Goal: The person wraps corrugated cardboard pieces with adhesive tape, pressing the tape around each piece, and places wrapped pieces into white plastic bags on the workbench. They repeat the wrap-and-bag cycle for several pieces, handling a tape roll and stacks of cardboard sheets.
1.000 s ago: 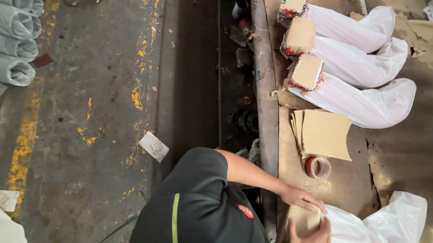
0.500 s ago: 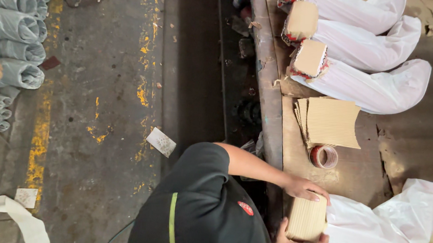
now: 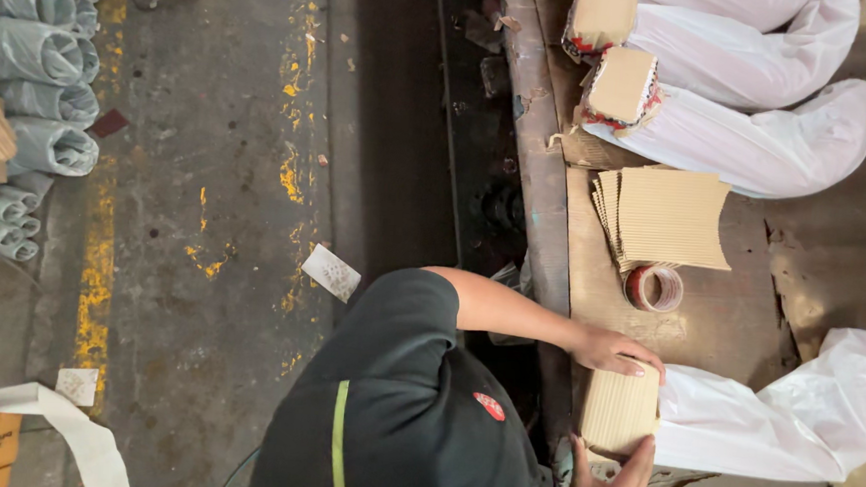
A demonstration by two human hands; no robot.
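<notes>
- Far left, rolled grey bundles (image 3: 34, 59) are stacked along the edge of the concrete floor (image 3: 218, 160), which carries worn yellow paint marks; a small pale card (image 3: 331, 271) lies on it.
- In the lower middle is the person's dark shirt (image 3: 392, 422) with a green stripe; both arms reach rightward to the worktop (image 3: 719, 321).
- The left hand (image 3: 615, 351) lies flat, fingers together, on the upper edge of a corrugated cardboard piece (image 3: 621, 411) capping the end of a white wrapped bundle (image 3: 783, 415).
- The right hand (image 3: 611, 485) cups the lower edge of that same cardboard piece from beneath, so the cap is pressed between the two hands.
- Above them a roll of tape (image 3: 655, 287) rests on the worktop, just beside a fanned stack of cardboard sheets (image 3: 665, 220).
- Toward the top, two more white bundles (image 3: 750, 133) already wear cardboard end caps (image 3: 621, 85) fastened with red-patterned tape.
- Judging by that, two bundles look finished; this one has its cap placed but no tape visible on it, so fastening seems left to do, and spare sheets remain in the stack.
</notes>
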